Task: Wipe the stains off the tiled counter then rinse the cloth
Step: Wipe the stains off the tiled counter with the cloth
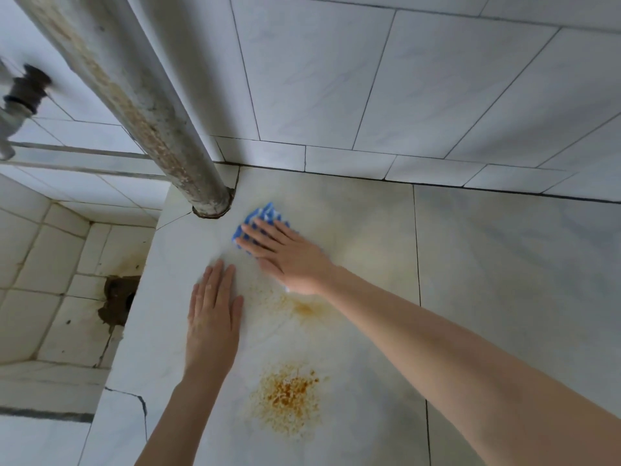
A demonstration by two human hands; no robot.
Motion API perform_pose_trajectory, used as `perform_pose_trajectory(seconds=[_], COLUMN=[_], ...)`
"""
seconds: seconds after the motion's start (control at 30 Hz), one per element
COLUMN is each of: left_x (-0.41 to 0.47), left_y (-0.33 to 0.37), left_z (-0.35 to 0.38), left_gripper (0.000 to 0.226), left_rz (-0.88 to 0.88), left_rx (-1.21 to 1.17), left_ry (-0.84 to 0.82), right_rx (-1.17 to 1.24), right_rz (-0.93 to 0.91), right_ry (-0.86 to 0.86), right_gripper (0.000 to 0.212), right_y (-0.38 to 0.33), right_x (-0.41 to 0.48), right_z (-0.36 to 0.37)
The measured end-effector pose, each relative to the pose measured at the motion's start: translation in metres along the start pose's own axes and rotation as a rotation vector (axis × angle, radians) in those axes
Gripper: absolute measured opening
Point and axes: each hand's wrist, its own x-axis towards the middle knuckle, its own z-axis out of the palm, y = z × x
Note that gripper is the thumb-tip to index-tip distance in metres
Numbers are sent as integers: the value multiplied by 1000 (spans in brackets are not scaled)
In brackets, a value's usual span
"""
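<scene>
While the tiled counter (487, 297) stretches pale and wide, both orange marks sit nearer the body than the cloth does: the big grainy stain (285, 398) closest in, the fainter stain (305, 309) just by the right wrist. Up at the foot of the pipe (134, 95), the right hand (289, 260) presses flat, fingers straight, on the bunched blue-and-white checked cloth (265, 213); the left hand (213, 317) lies spread and empty on the tile. I'd say the wipe has to pull back toward the body.

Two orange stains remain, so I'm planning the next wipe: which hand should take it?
The right hand: it presses the blue-and-white checked cloth, just beyond the orange stains. The left hand lies bare on the white tiled counter.
</scene>
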Motion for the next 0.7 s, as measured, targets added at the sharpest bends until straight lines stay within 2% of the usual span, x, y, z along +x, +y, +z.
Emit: perform_pose_trajectory(seconds=[0.07,0.13,0.33,0.43,0.5,0.7], left_x=[-3,-9,-28,-38,-40,-46], left_y=[2,4,-4,-10,-13,-28], left_z=[-1,-2,-11,-15,-17,-22], left_gripper=[55,55,56,56,57,61], left_rz=[-30,-38,-20,-3,9,11], left_rx=[14,17,2,4,1,-7], left_ry=[0,-12,-39,-63,-77,-82], right_rx=[-9,-16,65,120,118,137], right_rz=[-2,81,650,821,831,518], right_ry=[2,9,123,104,111,150], right_gripper=[53,51,54,59,60,53], right_y=[1,11,76,66,43,-62], right_x=[-26,-56,-158,-167,-150,-74], right_z=[5,9,9,7,11,22])
